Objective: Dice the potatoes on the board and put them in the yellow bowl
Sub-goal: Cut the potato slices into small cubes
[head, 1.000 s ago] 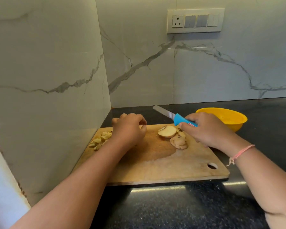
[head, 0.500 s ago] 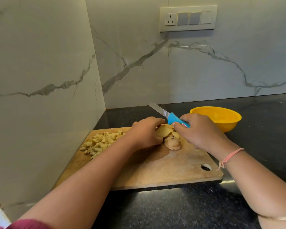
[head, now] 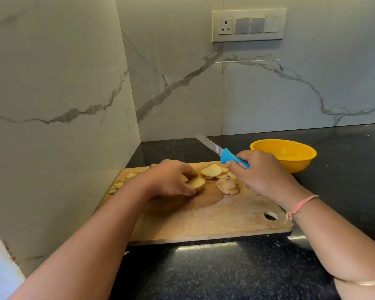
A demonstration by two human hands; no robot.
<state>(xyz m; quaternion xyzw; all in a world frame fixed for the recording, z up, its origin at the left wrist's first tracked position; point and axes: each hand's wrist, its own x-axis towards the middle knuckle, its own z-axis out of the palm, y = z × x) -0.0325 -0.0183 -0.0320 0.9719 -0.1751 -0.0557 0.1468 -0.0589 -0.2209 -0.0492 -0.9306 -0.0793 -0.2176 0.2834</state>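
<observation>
Head view, knife (head: 222, 153) blade pointing up-left, off the board (head: 214, 221)

A home kitchen: black stone counter (head: 225, 276), marbled wall tiles (head: 178, 61), a switch plate (head: 249, 25) at 1 o'clock, a chopping board (head: 204, 221) at 6 o'clock.

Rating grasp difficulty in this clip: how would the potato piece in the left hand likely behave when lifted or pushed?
The potato piece that the left hand grips looks thick and firm, so it should lift whole without bending. Its pale cut face looks moist, so it may slip. The board looks damp and dark around it, so a push would probably slide it.
</observation>
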